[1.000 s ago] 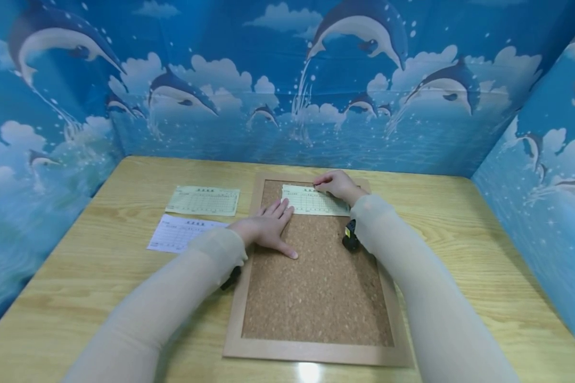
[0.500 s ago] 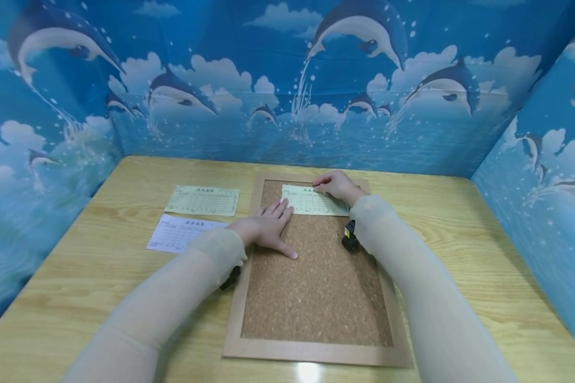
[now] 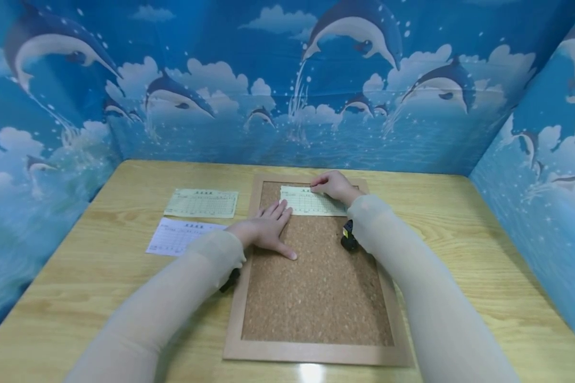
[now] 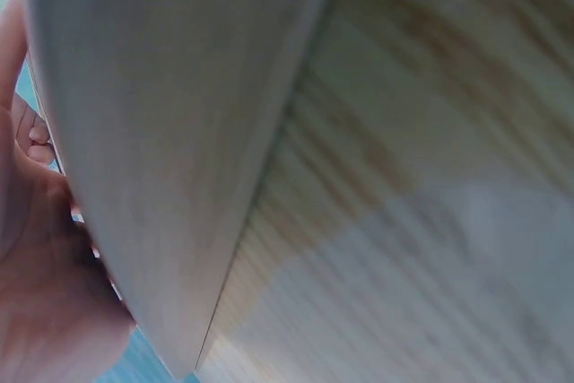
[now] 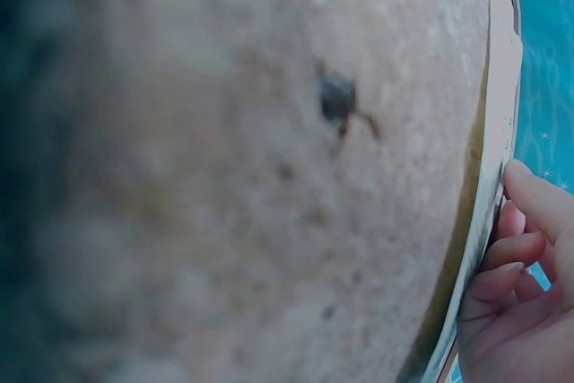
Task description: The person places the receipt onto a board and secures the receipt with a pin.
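Note:
A cork board (image 3: 316,298) in a light wood frame lies on the table, with a pale green printed form (image 3: 306,205) across its far end. My left hand (image 3: 270,230) rests spread on the board's left side, fingertips at the form's lower left corner. At the form's top edge, my right hand (image 3: 333,186) pinches what looks like a small pin, mostly hidden by the fingers. In the right wrist view, the thumb and curled fingers (image 5: 525,248) are right at the paper's edge. The left wrist view shows my palm (image 4: 54,284) beside the board's frame (image 4: 179,114).
Left of the board, another green form (image 3: 201,204) lies above a white form (image 3: 177,236), which my left forearm partly covers. A wood-grain table (image 3: 460,239) extends around the board. Dolphin-printed blue curtains (image 3: 287,127) stand behind and at both sides.
The whole head view has shifted slightly. Both hands keep their places on the board and form, with the right fingers still at the form's top edge.

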A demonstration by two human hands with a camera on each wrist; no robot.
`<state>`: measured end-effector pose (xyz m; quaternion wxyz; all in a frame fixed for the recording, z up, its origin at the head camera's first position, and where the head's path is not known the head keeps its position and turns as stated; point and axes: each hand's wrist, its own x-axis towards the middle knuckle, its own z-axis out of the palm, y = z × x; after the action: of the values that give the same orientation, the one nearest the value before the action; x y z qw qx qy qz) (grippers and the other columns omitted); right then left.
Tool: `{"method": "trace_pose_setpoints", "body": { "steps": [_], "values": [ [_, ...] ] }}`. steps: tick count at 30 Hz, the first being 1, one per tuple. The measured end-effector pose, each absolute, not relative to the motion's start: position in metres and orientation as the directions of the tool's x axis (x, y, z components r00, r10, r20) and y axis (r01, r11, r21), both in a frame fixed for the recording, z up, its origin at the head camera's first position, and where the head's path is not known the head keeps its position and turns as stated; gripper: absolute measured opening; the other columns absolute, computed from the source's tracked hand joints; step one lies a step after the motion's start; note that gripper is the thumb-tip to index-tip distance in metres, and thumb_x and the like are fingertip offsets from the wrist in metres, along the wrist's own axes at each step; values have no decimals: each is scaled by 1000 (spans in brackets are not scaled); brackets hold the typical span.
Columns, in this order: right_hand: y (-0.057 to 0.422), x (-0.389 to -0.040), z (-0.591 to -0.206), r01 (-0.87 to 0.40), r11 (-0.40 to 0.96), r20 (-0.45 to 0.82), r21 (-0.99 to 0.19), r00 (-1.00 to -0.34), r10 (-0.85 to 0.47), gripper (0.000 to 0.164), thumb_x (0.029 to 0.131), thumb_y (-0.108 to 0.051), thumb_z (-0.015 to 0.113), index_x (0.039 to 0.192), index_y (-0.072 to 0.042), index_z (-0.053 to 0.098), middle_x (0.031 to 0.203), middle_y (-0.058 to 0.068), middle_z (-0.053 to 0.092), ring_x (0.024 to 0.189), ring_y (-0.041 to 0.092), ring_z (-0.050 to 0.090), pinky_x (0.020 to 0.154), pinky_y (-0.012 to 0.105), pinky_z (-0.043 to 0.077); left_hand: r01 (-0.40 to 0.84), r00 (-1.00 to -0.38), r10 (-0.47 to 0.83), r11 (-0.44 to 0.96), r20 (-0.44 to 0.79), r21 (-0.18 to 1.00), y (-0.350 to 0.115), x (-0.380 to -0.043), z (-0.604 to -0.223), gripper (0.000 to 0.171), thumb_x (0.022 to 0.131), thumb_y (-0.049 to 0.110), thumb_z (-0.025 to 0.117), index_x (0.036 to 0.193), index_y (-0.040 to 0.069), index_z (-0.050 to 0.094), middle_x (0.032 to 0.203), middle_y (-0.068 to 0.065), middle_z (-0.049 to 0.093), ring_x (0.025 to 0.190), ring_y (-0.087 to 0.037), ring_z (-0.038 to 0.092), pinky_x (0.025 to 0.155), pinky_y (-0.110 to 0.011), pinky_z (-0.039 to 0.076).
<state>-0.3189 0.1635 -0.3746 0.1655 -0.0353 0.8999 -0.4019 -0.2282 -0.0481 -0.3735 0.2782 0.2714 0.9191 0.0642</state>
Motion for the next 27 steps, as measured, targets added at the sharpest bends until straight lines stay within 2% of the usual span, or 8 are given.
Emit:
{"method": "trace_pose_setpoints", "body": {
  "steps": [13,27],
  "values": [
    [168,-320,-385,73,669,-276,-740,-940,-202,24,90,-22,64,108,-8,68,115,10,58,101,24,54,87,40,44,472,-695,541,840,-474,267,-47,-228,-383,125,66,81,54,149,13,-9,153,-9,-20,138,-24,-19,111,-46,-2],
    [167,-326,-384,42,649,-246,-760,-942,-227,22,89,-20,65,106,-7,69,116,10,59,105,25,54,91,41,43,461,-701,533,846,-474,269,-49,-227,-374,122,69,77,56,149,13,-9,152,-9,-22,138,-25,-19,110,-48,-2]
  ]
}}
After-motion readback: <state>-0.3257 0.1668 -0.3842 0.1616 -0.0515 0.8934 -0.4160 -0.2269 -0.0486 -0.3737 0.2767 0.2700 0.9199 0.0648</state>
